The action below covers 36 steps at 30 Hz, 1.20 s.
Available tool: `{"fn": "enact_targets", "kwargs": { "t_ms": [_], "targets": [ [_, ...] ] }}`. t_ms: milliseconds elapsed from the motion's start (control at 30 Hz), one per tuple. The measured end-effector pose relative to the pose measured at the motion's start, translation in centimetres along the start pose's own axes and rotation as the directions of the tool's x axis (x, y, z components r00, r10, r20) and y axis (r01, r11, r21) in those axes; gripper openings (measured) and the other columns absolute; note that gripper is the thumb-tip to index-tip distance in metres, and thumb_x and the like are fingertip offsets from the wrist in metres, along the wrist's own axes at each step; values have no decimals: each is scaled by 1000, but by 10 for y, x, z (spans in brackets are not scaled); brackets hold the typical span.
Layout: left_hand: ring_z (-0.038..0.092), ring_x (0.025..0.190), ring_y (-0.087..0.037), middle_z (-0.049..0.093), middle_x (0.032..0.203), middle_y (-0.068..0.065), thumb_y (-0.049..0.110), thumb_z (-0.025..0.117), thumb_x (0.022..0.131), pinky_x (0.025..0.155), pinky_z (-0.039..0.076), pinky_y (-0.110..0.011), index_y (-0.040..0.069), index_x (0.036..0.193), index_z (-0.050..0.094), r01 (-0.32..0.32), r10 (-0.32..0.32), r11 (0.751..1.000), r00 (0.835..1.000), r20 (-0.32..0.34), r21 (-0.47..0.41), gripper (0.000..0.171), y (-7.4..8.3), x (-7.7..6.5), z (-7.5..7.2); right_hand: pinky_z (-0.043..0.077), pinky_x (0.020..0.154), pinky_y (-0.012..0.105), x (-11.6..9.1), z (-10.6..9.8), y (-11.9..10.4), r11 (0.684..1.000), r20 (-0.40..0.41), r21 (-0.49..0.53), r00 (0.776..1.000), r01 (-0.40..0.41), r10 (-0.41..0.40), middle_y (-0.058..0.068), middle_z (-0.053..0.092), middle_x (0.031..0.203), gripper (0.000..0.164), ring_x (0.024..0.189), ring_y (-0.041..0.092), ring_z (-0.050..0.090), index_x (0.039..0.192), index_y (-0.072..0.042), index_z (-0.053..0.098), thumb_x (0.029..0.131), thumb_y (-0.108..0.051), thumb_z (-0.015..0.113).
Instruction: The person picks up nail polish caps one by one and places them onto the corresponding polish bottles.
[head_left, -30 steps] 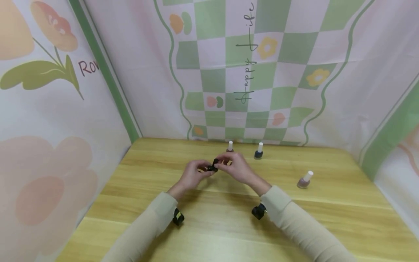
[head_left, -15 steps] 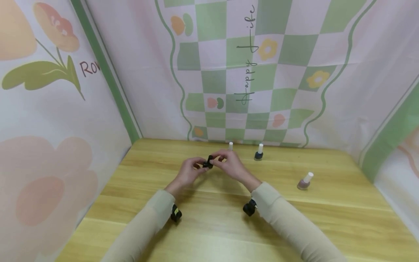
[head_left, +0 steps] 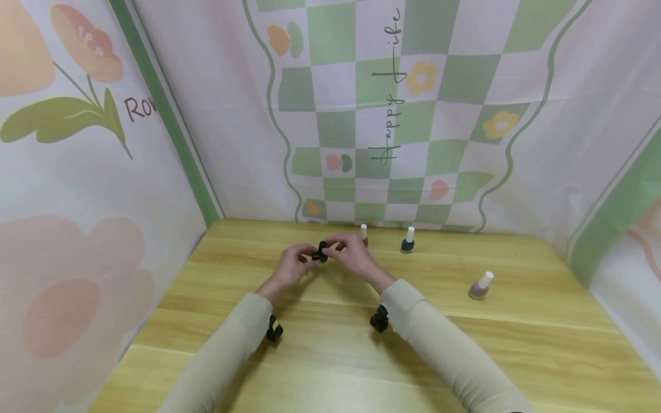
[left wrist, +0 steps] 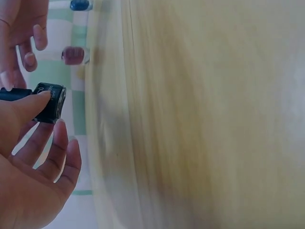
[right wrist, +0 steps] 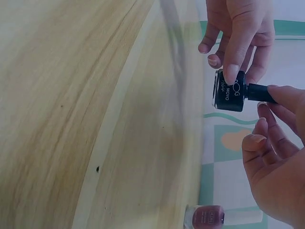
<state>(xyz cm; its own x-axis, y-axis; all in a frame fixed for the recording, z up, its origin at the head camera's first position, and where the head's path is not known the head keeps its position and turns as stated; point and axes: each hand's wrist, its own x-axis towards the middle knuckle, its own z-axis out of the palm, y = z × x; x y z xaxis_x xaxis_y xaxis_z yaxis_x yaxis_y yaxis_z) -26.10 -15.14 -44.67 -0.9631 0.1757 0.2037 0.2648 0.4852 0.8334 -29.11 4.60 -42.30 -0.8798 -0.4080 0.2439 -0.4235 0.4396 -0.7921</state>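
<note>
Between my two hands, over the far part of the table, is a black nail polish bottle (head_left: pixel 322 253) with white lettering. My left hand (head_left: pixel 291 267) grips its glass body (right wrist: pixel 228 94), thumb across the lettered face. The thumb and fingertips of my right hand (head_left: pixel 353 253) pinch the black cap (right wrist: pixel 259 93). In the right wrist view the bottle lies sideways, and its cap sits right at the neck. A white-capped, mauve nail polish bottle (head_left: pixel 364 231) stands just behind my right hand, partly covered by it.
A dark blue nail polish bottle (head_left: pixel 407 245) with a white cap stands at the back of the wooden table (head_left: pixel 330 355). Farther right is a mauve one (head_left: pixel 479 289). A checked cloth (head_left: pixel 372 126) hangs behind the table's back edge.
Both hands have shifted left and slightly farther away, carrying the black nail polish bottle between them. The other bottles stay where they were.
</note>
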Motion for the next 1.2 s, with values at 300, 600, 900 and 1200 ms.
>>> {"fn": "enact_targets", "kwargs": {
  "t_ms": [300, 600, 900, 1200],
  "targets": [
    [66, 86, -22, 74, 109, -11, 3, 75, 92, 74, 57, -32, 5, 108, 74, 16, -16, 1000, 1000, 8, 9, 17, -9, 4, -4, 51, 70, 30, 8, 9, 6, 999, 22, 15, 999, -36, 36, 8, 74, 115, 23, 88, 21, 64, 117, -8, 76, 95, -16, 75],
    [69, 96, -27, 74, 110, -13, 2, 74, 93, 78, 60, -34, 2, 108, 73, 46, -45, 999, 998, 35, -10, 16, -15, 5, -4, 50, 71, 28, 11, 14, 12, 996, 42, 74, 998, -47, 44, 10, 74, 113, 22, 88, 26, 64, 116, -6, 76, 95, -12, 75],
    [69, 105, -30, 74, 111, -12, 3, 75, 92, 90, 58, -41, 3, 107, 74, 80, -80, 997, 995, 59, 1, 15, -21, 4, -4, 51, 71, 28, 9, 21, 17, 992, 48, 103, 997, -65, 61, 10, 74, 112, 20, 85, 21, 63, 114, -6, 76, 94, -9, 75],
    [70, 100, -30, 74, 111, -14, 0, 75, 91, 90, 57, -43, 0, 108, 73, 81, -82, 997, 994, 74, 10, 16, -24, 4, -3, 50, 69, 27, 8, 24, 19, 991, 60, 108, 996, -76, 70, 9, 74, 112, 19, 83, 19, 63, 113, -6, 76, 95, -11, 74]
  ]
}}
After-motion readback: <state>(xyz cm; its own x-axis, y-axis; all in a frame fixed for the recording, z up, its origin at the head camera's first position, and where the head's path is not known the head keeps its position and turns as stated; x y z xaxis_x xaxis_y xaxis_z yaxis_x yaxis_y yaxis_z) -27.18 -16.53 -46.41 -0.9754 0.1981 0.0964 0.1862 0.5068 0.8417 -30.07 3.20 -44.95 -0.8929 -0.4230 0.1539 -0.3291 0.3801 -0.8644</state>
